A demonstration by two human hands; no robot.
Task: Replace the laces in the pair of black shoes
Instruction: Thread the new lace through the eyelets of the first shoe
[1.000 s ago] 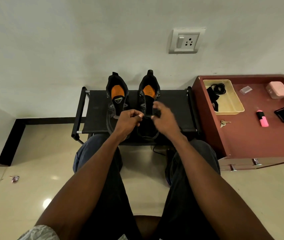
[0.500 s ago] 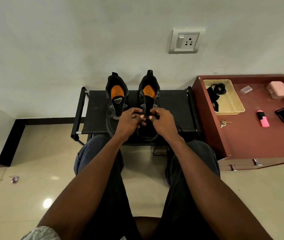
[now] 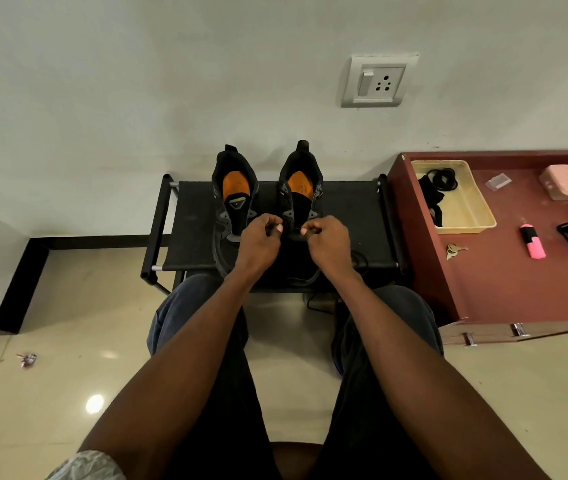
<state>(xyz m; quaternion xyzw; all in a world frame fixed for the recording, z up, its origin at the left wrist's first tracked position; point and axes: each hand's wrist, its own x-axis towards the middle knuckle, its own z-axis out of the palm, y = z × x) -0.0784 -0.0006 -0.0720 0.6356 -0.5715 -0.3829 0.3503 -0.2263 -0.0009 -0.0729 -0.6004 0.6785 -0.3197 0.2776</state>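
Near the centre of the frame, two black shoes are standing side by side on the black bench [image 3: 199,220], toes toward the person. The left hand [image 3: 258,242] and right hand [image 3: 327,242] are both curling over the right shoe [image 3: 300,192], each apparently pinching an end of its black lace [image 3: 294,233], which is stretching between them across the lower eyelets. The lace is looking thin, limp and light, likely to slip through loose fingers, so gripping close to its stiff tips should be guiding it best. The left shoe [image 3: 236,192] is sitting untouched beside it.
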